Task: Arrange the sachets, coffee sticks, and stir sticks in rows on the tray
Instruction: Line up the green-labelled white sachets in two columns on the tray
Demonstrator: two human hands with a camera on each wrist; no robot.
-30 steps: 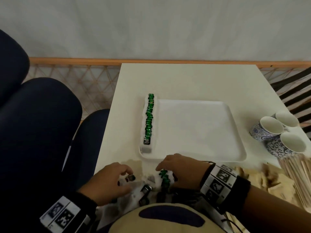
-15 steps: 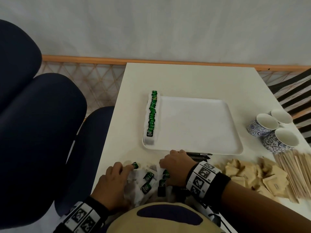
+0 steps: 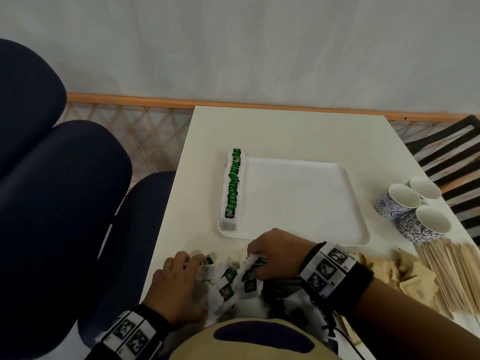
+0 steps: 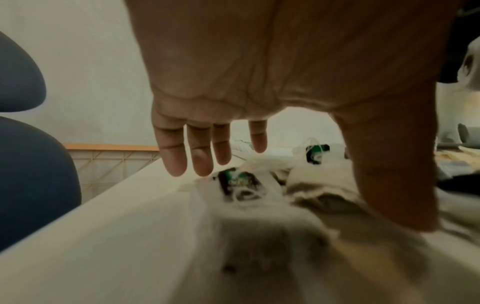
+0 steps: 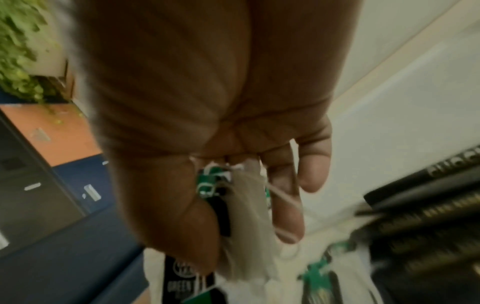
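1. The right hand (image 3: 279,252) pinches a few tea bags (image 5: 244,216) between thumb and fingers, just in front of the tray (image 3: 306,203).
2. The left hand (image 3: 179,284), fingers straight, rests on the loose pile (image 3: 228,281).
3. Best square the bunch, tags facing one way, then stand it beside the finished row (image 3: 232,183).

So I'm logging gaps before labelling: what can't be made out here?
- Count of tea bags in the right hand: its fingers hide them; right wrist view blurred.
- Coffee sticks: mostly under the right wrist, head view.
- Row count: too small.
- Stir sticks: cut by the frame edge.
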